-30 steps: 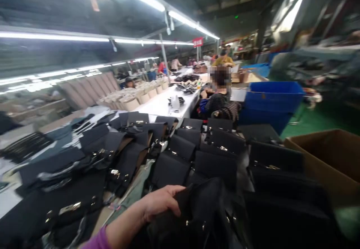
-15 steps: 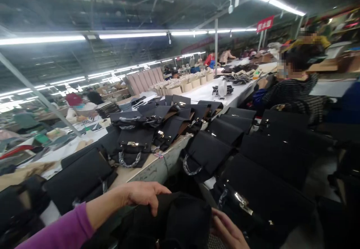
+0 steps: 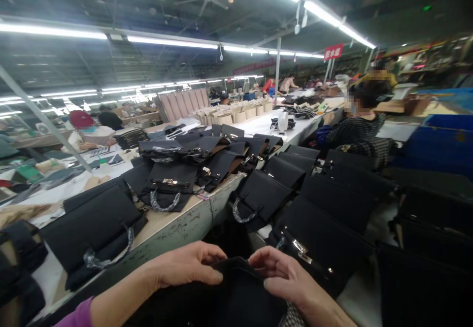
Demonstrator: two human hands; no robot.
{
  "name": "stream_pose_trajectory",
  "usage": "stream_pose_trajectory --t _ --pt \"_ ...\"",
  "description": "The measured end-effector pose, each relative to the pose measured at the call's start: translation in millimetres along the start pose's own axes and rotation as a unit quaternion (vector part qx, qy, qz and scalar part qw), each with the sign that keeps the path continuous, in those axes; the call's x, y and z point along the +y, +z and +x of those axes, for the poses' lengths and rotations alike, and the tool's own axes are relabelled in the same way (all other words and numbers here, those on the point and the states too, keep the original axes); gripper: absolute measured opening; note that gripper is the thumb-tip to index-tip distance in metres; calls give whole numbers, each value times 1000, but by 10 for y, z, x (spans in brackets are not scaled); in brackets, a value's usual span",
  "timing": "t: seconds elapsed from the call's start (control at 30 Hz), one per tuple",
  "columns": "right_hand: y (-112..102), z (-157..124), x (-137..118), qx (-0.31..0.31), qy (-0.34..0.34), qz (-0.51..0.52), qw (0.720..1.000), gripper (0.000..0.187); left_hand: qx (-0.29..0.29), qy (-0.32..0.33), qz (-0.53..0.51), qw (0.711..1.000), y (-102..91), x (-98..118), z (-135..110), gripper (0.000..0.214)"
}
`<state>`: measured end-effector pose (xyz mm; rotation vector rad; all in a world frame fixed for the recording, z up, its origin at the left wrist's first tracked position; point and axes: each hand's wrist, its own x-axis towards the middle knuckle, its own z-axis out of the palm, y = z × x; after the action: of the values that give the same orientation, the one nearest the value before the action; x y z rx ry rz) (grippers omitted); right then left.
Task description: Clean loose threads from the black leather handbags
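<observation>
A black bag (image 3: pixel 236 292) is at the bottom middle of the head view, close to my body, its lower part cut off by the frame. My left hand (image 3: pixel 188 268) pinches its upper edge from the left, thumb on the near side and fingers behind. On the other side, my right hand (image 3: pixel 284 275) grips the same edge with curled fingers and thumb. Only a short stretch of edge separates the two hands. Just right of them lies a black handbag (image 3: pixel 321 243) with a shiny metal clasp.
Black handbags (image 3: pixel 170 184) with plastic-wrapped handles are heaped on the left table (image 3: pixel 199 223); several more (image 3: pixel 266 191) lie on the right. A dark gap separates the tables. A co-worker in a striped top (image 3: pixel 354 125) sits at the right; another in a red cap (image 3: pixel 81 120) is far left.
My right hand has come up from the bag's right side to its top edge, close to my left hand. The view has shifted slightly to the right.
</observation>
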<state>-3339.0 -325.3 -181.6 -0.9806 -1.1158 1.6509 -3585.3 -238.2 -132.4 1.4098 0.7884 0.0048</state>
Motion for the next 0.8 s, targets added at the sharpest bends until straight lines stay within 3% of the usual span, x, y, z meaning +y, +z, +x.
stream_pose_trajectory --t 0.1,0.2,0.37,0.53,0.8 --pt "34 -10 17 -43 17 -69 997 43 21 20 109 994 107 -32 57 22" --pt "103 14 60 -52 27 -93 994 36 66 18 182 981 200 -67 86 22" --pt "199 17 44 -16 16 -150 988 29 116 42 242 963 302 34 38 26" --pt "254 -33 40 61 -63 -307 948 26 182 126 335 916 378 66 45 18" --pt "198 -7 147 80 -61 -428 898 21 160 163 349 909 369 -75 216 21"
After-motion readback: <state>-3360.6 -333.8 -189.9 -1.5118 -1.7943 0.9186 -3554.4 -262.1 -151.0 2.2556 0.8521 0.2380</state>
